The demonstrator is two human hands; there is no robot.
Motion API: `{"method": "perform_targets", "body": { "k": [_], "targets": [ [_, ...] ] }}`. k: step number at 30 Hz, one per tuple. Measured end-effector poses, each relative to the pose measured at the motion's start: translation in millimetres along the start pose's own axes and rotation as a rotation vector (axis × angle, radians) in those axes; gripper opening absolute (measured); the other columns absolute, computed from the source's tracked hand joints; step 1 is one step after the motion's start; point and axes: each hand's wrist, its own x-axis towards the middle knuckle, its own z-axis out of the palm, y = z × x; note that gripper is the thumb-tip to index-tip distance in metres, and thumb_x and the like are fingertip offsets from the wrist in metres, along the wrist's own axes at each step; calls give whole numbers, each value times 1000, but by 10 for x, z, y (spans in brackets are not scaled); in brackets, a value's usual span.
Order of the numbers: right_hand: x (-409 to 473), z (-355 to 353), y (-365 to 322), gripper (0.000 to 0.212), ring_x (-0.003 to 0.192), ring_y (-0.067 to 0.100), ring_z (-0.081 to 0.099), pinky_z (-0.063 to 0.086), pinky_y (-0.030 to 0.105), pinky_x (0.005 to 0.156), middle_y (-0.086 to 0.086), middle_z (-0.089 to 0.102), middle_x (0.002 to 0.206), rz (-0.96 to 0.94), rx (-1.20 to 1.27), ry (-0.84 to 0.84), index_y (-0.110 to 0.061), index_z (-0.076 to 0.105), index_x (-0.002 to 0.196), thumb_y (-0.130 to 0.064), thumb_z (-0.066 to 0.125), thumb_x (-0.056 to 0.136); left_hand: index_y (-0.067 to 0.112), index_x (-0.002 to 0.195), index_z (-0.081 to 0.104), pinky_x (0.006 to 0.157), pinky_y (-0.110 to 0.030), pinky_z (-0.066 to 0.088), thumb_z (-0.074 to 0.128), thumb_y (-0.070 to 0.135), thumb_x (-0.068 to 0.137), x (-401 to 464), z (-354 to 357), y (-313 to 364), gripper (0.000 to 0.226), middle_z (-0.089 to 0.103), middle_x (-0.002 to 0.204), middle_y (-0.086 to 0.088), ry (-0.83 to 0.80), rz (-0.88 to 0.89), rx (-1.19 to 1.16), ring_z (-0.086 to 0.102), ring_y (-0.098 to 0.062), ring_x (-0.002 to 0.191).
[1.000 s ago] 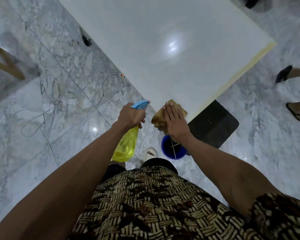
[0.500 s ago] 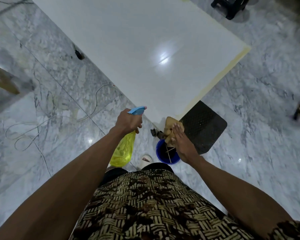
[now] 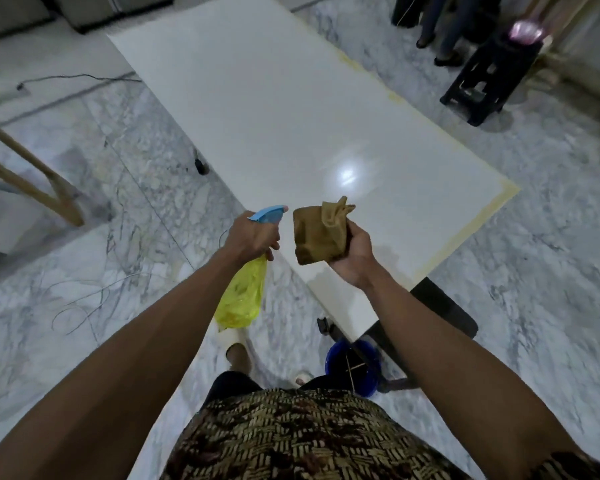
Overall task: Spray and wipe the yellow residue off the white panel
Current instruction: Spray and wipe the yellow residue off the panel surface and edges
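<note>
The left hand (image 3: pixel 253 237) is curled tight around the neck of a spray bottle (image 3: pixel 243 299). The bottle's yellow translucent body hangs down below the fist, and its blue trigger head (image 3: pixel 269 213) sticks out above the knuckles, pointing toward the right. The fingers wrap the neck fully; whether one rests on the trigger cannot be told from this angle.

The right hand (image 3: pixel 352 252) is raised with the palm turned inward, fingers and thumb folded around a bunched brown cloth (image 3: pixel 321 232). The cloth fills the grip and bulges out to the left, with a crumpled corner poking up above the hand. The nozzle of the bottle and the near edge of the cloth are just beside each other, not touching.

Both hands are held in the air above the near end of the white panel (image 3: pixel 291 116), which lies flat and stretches away from the person. A band of yellow residue (image 3: pixel 465 233) runs along the panel's right edge and around its near right corner, with fainter yellow marks farther up that same edge.

Below the panel's near corner sit a blue bucket (image 3: pixel 368 379) and a black mat (image 3: pixel 447 313) on the marble floor (image 3: pixel 84 271). A black stool (image 3: pixel 489 77) stands beyond the panel's right side.
</note>
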Motion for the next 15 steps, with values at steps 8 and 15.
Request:
{"method": "perform_targets", "body": {
  "k": [8,15],
  "targets": [
    [1020,1405,75,59,119,37,59,51,53,99,17,65,128,122,315,-212,-12,57,137,-54,50,97,30,126,71,49,-31,55,49,3,96,657,-1256,334,45,66,81,-20,35,64,-133,67,-27,69],
    [2206,3065,229,71,114,42,63,54,56,92,24,60,132,262,323,-410,0,56,133,-58,30,101,-9,101,76,65,-41,57,50,3,63,1747,-2689,434,48,68,63,-16,45,-81,-33,70,-39,68]
  ]
}}
